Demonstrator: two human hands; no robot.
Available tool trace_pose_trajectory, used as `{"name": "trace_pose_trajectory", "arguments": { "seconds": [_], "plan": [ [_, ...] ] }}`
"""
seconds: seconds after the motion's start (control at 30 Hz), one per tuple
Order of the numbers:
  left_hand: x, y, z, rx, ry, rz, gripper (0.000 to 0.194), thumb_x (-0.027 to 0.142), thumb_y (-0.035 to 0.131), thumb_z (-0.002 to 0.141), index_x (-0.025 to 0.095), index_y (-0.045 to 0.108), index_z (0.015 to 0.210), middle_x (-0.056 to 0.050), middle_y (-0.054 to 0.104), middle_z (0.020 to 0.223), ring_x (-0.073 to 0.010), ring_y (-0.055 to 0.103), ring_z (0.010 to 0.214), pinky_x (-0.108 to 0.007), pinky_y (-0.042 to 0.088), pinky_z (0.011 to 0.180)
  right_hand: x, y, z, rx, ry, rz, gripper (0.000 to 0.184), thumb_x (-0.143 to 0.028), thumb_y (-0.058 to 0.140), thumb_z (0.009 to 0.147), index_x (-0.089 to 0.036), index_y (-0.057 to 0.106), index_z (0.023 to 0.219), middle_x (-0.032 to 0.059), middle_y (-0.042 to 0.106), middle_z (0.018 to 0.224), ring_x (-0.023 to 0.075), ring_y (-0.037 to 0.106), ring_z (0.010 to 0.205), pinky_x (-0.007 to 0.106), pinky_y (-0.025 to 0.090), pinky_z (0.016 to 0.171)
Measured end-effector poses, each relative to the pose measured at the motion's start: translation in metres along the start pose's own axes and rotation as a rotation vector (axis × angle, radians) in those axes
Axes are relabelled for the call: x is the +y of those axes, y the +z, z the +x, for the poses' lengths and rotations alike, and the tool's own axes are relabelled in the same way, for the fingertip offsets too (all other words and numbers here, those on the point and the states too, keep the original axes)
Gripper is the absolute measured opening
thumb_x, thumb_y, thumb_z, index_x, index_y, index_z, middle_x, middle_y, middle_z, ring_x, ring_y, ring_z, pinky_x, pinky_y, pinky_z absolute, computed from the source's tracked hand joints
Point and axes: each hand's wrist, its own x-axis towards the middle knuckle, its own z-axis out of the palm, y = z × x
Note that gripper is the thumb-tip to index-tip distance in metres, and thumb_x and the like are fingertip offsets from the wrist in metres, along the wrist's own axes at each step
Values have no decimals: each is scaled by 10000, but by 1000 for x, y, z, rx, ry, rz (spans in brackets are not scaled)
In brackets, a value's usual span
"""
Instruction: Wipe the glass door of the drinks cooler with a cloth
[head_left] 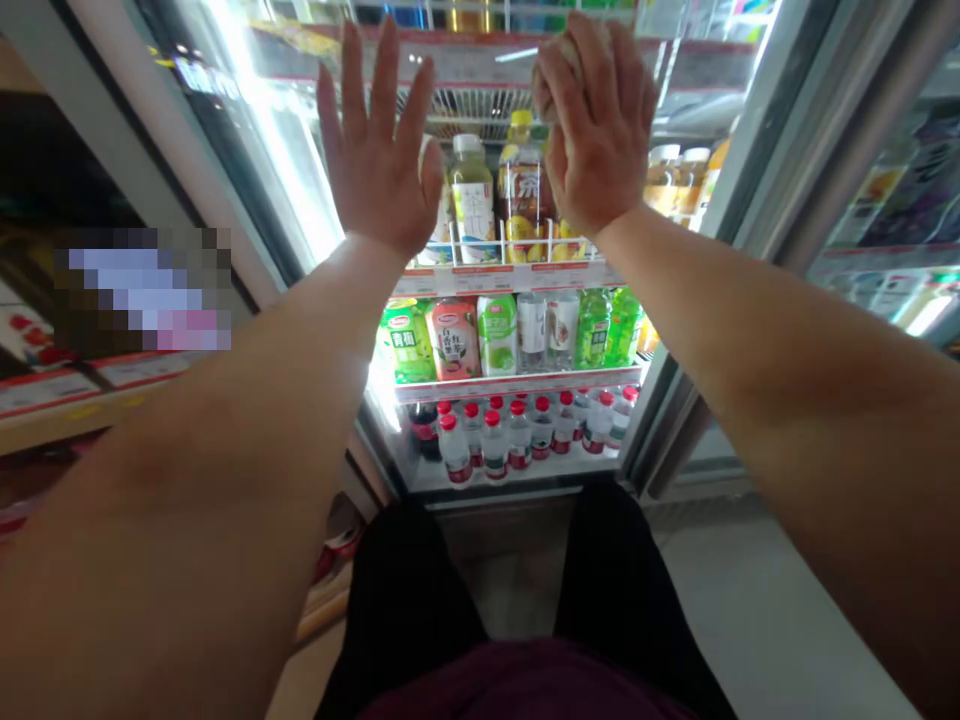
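Note:
My left hand (382, 165) is raised before the lit drinks cooler (525, 490), fingers spread and nothing in it. To its right, my right hand (604, 130) is closed over a crumpled, pale brownish cloth (546, 95), mostly hidden by the fingers. Beyond the hands, a tea bottle with a yellow cap (519, 185) and a white-capped bottle (471, 195) stand on a shelf behind a wire rail. Whether either hand touches a glass pane cannot be told.
A lower shelf holds green bottles (594, 330) and a pink-red bottle (454, 340). Several red-capped water bottles (517, 435) stand at the bottom. A metal door frame (787, 190) rises at the right, with shelves of packaged goods (30, 335) at the left.

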Motion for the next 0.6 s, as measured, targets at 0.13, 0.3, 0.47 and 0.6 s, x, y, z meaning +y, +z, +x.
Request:
{"name": "trace_pose_trajectory", "arguments": {
  "seconds": [0.13,0.3,0.47,0.6],
  "plan": [
    [6,-5,-1,7,-39,26,575,460,132,1121,357,158,1685,156,-27,1751,-181,-23,1617,-420,-44,1336,3,1,-4,-66,-90,4,493,-297,416,1086,-191,497,1560,104,463,1648,388,376,1522,587,328,1202],
    [10,-12,1,-105,-47,68,613,499,37,1117,303,107,1694,-7,109,1749,-268,16,1613,-553,-22,1311,4,3,1,-149,-46,-13,576,-245,503,1010,-155,471,1577,132,427,1667,413,349,1533,605,296,1211],
    [11,-14,1,-128,-52,41,638,526,23,1109,287,99,1696,-47,125,1746,-336,61,1603,-635,0,1281,4,2,1,-121,-47,-46,548,-269,462,1032,-195,489,1574,113,452,1656,383,374,1532,562,315,1211],
    [11,-15,0,-143,-61,29,622,521,34,1106,314,53,1692,-36,90,1748,-337,36,1605,-619,-31,1283,3,1,1,-133,-33,-67,536,-268,434,1043,-181,496,1568,106,450,1660,367,367,1536,550,307,1224]
  ]
}}
